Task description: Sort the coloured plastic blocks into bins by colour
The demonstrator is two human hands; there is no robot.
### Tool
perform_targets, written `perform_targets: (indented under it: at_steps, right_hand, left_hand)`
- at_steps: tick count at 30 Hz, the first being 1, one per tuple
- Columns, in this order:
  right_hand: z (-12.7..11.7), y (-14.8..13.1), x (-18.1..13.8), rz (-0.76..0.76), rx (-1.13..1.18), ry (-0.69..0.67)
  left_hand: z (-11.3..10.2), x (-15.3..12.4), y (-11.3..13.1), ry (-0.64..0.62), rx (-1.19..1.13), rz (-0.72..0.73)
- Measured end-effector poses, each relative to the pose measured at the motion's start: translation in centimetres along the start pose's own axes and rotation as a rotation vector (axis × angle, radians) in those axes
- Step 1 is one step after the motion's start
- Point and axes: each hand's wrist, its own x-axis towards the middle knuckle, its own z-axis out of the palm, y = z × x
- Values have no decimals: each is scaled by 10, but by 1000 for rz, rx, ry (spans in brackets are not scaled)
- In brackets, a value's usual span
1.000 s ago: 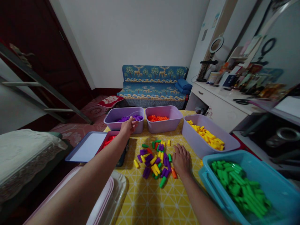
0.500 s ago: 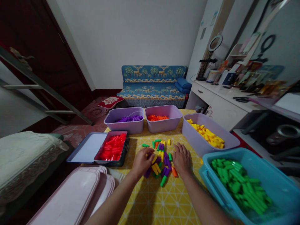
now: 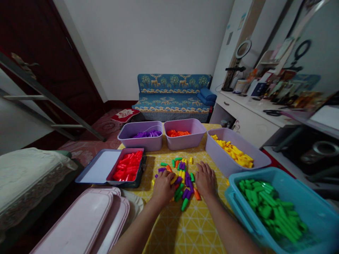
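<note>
Steady the peg pile in the middle of the yellow table with the flat, open-fingered right hand, then pick single pieces with the left hand, curled over it, perhaps gripping one, hidden underneath.

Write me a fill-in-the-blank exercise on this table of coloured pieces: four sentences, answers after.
1. The left hand and right hand lie on mixed pieces on a ____ tablecloth.
2. The blue tub holds only ____ pieces.
3. The leftmost lilac bin holds ____ pieces.
4. The middle lilac bin holds ____ pieces.
Answers: yellow; green; purple; orange.
</note>
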Motion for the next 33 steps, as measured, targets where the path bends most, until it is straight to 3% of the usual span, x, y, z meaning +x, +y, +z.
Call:
perform_targets:
  at_steps: [5, 11, 14, 20, 25, 29, 33]
  right_hand:
    - [0, 1, 0, -3, -4, 3]
    - [1, 1, 0, 3, 3, 2]
    - [2, 1, 0, 1, 3, 4]
    - [3, 2, 0, 0, 13, 2]
    - [5, 4, 0, -3, 22, 8]
    - [8, 4, 0, 4, 25, 26]
    - [8, 3, 1, -19, 16, 50]
  left_hand:
    - [5, 8, -7, 81, -104, -72]
    - [10, 26, -17, 288, -521, -193]
    - [8, 33, -16, 305, -648, -213]
    - [5, 40, -2, 142, -952, -331]
    - [0, 58, 24, -61, -1018, -346]
    - [-4, 88, 55, -201, -1022, -362]
    - [-5, 125, 103, -267, -1051, -341]
